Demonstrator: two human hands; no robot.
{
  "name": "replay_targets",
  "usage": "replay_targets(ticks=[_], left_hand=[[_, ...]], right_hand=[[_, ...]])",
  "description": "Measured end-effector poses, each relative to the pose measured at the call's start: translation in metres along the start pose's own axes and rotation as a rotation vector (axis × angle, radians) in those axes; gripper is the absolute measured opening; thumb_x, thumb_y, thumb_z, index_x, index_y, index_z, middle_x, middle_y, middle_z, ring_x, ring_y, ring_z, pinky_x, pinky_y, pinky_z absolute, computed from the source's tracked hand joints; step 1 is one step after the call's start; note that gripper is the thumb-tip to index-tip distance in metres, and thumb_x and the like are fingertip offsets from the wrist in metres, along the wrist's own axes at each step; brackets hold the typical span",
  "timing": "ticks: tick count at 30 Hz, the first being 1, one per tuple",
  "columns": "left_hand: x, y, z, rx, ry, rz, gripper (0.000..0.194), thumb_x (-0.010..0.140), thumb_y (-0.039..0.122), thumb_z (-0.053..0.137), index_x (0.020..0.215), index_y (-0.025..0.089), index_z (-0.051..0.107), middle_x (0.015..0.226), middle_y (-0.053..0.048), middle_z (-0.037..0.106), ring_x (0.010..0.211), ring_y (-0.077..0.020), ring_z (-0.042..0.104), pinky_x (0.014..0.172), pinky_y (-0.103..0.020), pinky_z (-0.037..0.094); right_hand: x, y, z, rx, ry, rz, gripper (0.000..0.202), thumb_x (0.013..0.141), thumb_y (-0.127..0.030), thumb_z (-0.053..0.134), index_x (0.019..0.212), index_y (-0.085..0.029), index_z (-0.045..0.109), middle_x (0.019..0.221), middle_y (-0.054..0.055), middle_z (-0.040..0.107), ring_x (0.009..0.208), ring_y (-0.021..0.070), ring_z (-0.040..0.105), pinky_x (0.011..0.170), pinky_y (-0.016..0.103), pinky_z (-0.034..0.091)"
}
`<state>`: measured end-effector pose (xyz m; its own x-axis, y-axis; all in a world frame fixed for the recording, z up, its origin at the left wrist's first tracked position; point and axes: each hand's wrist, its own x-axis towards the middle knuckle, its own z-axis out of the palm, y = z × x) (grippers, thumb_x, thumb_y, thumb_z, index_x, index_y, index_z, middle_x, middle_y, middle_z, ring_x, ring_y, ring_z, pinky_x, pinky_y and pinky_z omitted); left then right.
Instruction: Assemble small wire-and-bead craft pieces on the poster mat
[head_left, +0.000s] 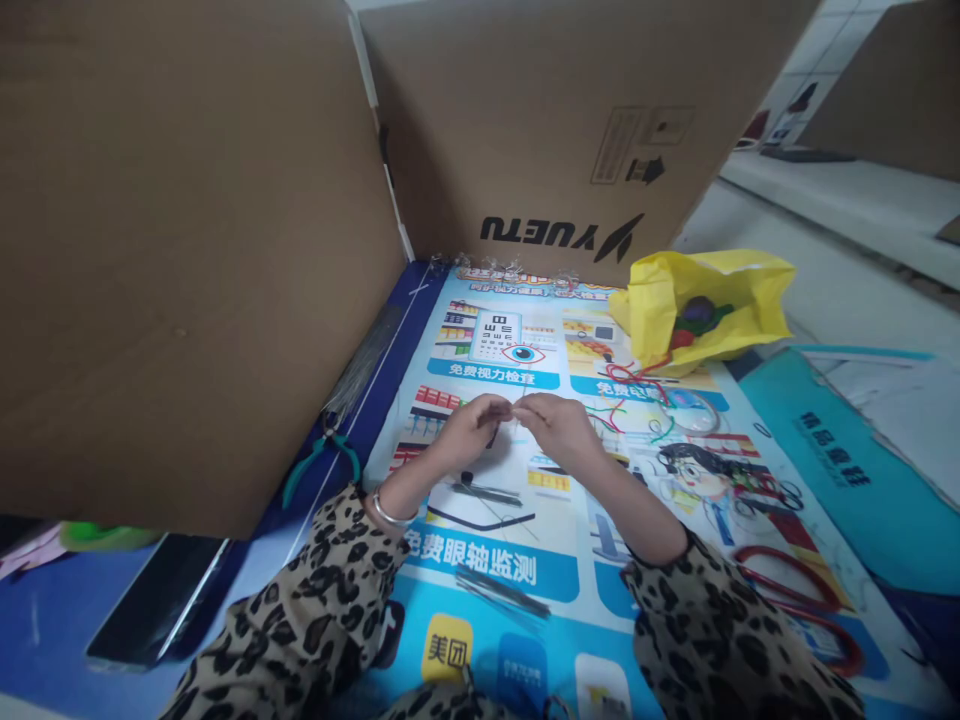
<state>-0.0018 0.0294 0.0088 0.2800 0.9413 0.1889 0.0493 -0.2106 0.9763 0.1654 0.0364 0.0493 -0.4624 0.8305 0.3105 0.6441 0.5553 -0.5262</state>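
My left hand (474, 432) and my right hand (555, 422) meet over the middle of the printed poster (555, 550). The fingertips of both are pinched close together, on something too thin or small to make out. Just below the hands lies a short bundle of thin dark wires (487, 494), and a second bundle (502, 592) rests nearer to me. Teal-handled pliers (322, 462) lie left of my left hand, beside a long bundle of grey wires (364, 365). Red and green wire pieces (622, 400) are scattered to the right of my right hand.
Tall cardboard panels (187, 250) stand at the left and back. An open yellow bag (750, 300) holds coloured balls at the back right. Red-handled scissors (795, 590) lie at the right, near a teal packet (847, 460). A dark flat object (154, 600) is at the left.
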Motion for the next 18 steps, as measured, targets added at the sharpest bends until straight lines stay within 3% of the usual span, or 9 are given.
replay_targets(ticks=[3, 6, 13, 18], left_hand=[[0.000, -0.005, 0.001, -0.028, 0.056, -0.020, 0.021, 0.080, 0.012, 0.044, 0.096, 0.017, 0.057, 0.097, -0.005, 0.062, 0.090, -0.0138, 0.059, 0.084, -0.028, 0.044], [0.000, -0.005, 0.003, 0.025, 0.118, -0.043, 0.018, 0.082, 0.016, 0.044, 0.092, 0.016, 0.059, 0.090, -0.004, 0.062, 0.085, -0.0132, 0.059, 0.081, -0.026, 0.044], [-0.002, 0.001, 0.006, -0.018, 0.137, -0.048, 0.022, 0.084, 0.030, 0.048, 0.094, 0.017, 0.061, 0.095, -0.006, 0.064, 0.091, -0.0156, 0.060, 0.085, -0.028, 0.044], [-0.004, 0.011, 0.009, -0.118, 0.074, -0.036, 0.028, 0.081, 0.033, 0.054, 0.103, 0.018, 0.063, 0.107, -0.007, 0.063, 0.102, -0.0189, 0.056, 0.092, -0.032, 0.040]], right_hand=[[-0.003, 0.001, 0.000, -0.010, 0.022, -0.012, 0.025, 0.087, -0.032, 0.043, 0.080, -0.021, 0.065, 0.085, 0.004, 0.068, 0.084, 0.0186, 0.061, 0.074, 0.029, 0.043], [-0.005, 0.003, 0.000, 0.035, -0.009, 0.034, 0.025, 0.087, -0.031, 0.043, 0.079, -0.021, 0.065, 0.081, 0.002, 0.069, 0.077, 0.0172, 0.062, 0.070, 0.027, 0.043], [-0.009, 0.010, 0.000, 0.154, -0.045, 0.185, 0.020, 0.082, -0.029, 0.047, 0.073, -0.020, 0.063, 0.066, -0.001, 0.065, 0.064, 0.0146, 0.060, 0.061, 0.024, 0.042], [-0.009, 0.004, -0.004, 0.293, -0.083, 0.226, 0.021, 0.079, -0.030, 0.049, 0.066, -0.019, 0.061, 0.062, -0.002, 0.064, 0.059, 0.0130, 0.059, 0.056, 0.023, 0.041]])
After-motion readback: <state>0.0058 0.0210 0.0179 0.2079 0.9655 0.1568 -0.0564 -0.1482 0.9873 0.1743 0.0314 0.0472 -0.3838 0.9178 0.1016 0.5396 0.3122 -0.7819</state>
